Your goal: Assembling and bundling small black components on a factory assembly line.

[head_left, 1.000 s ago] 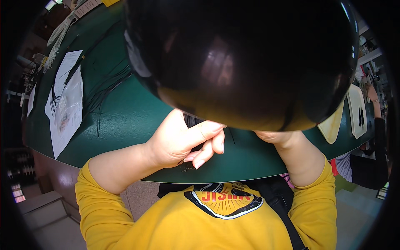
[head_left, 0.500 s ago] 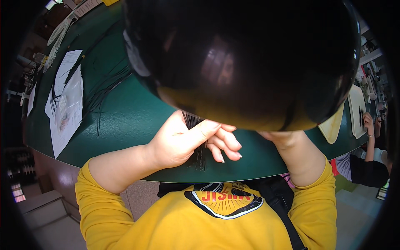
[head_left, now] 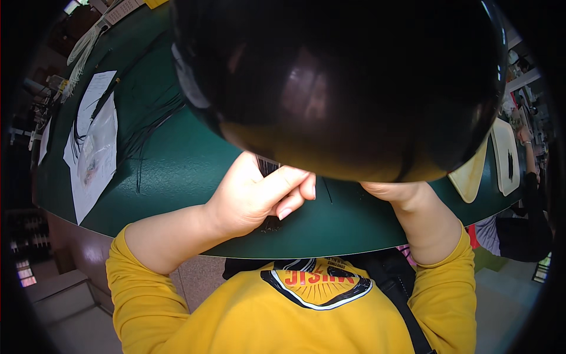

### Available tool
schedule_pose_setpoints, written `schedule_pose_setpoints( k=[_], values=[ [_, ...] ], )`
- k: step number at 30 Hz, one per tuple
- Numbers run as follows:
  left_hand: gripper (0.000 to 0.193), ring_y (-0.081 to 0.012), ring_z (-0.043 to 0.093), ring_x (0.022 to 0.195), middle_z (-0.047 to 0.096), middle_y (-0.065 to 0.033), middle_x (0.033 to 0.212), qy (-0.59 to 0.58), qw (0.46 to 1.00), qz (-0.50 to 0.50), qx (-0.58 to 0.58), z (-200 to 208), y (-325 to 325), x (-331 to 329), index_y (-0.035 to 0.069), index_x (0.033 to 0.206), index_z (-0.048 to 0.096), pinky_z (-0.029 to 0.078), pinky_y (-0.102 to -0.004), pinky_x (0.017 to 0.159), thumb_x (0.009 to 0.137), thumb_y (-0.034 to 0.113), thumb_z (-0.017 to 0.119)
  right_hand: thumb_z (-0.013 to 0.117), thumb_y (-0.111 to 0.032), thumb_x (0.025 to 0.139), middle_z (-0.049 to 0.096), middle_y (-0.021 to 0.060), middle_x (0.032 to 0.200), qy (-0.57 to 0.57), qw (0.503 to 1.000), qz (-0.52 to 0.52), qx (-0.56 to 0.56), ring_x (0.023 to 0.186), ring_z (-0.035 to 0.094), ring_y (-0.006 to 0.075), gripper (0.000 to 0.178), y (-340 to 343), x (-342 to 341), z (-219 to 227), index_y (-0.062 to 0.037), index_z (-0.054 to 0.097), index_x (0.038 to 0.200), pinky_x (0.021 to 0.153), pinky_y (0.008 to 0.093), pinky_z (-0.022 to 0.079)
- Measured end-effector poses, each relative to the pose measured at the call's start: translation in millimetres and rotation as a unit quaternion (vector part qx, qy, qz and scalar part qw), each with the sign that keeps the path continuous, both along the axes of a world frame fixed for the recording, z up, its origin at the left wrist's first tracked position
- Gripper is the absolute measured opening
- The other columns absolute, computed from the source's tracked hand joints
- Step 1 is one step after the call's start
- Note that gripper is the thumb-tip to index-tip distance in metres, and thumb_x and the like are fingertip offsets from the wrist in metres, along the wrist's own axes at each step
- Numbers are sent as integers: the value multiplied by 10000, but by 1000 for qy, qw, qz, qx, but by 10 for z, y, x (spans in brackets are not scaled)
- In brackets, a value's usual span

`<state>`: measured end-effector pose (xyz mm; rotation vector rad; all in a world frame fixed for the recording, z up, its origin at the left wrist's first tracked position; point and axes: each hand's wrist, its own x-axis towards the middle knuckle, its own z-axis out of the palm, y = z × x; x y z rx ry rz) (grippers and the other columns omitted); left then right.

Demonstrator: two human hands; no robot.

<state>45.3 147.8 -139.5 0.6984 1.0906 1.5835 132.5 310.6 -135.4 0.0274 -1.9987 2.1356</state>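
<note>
My left hand (head_left: 259, 192) is closed around a bundle of thin black wires (head_left: 268, 167). Their strands show above the thumb, and the loose ends come out below the fingers near the table's front edge. A large glossy black dome (head_left: 342, 88) covers the view above my hands and hides the upper part of the bundle. Of my right hand (head_left: 392, 192) only the heel and wrist show under the dome's lower rim, to the right of the left hand; its fingers are hidden. One thin black strand (head_left: 328, 192) lies on the table between my hands.
On the green table (head_left: 171, 171), more black wires (head_left: 150, 127) spread at the left beside white papers and a clear plastic bag (head_left: 97, 150). White cables (head_left: 82, 59) lie at the far left. Two pale trays (head_left: 470, 177) stand at the right, near a co-worker's arm (head_left: 529, 156).
My left hand's fingers, outstretched before, have curled in around the wires. A single strand now shows on the table between my hands. The co-worker's hand at the right has moved away from the tray.
</note>
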Motion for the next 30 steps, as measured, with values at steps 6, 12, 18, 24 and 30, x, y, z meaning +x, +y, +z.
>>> schedule_pose_setpoints(
  k=[6,12,18,24,30],
  values=[
    [166,-61,363,351,551,-71,621,-6,1000,13,3,10,-26,-11,10,853,475,288,-172,351,926,130,386,648,-91,790,563,-19,720,18,999,-11,-45,636,476,7,116,-27,-25,-92,-2,584,829,574,147,394],
    [180,-67,360,342,560,-88,618,-11,999,21,24,-4,-22,-16,5,858,476,283,-172,341,930,123,362,636,-94,802,579,-3,746,29,1000,-3,-8,647,490,11,122,29,-54,-148,4,585,855,585,151,407],
    [175,-79,378,333,568,-116,623,-21,999,6,40,55,12,-1,9,906,481,280,-174,327,935,128,357,581,-104,843,595,28,750,26,997,-42,-66,656,503,21,113,57,27,-49,5,579,872,583,154,410],
    [176,-114,441,337,583,-141,645,-6,999,23,24,1,-40,-32,10,928,476,288,-181,313,939,128,346,586,-90,837,601,35,753,54,997,-26,-50,664,524,39,100,31,-90,-142,4,570,865,594,172,424],
    [191,-162,529,385,594,-170,670,-55,997,-8,46,26,-9,10,6,933,466,344,-191,309,946,136,326,595,-74,828,571,8,727,65,996,-58,14,659,516,37,86,5,-19,-103,3,557,838,607,177,425]
  ],
)
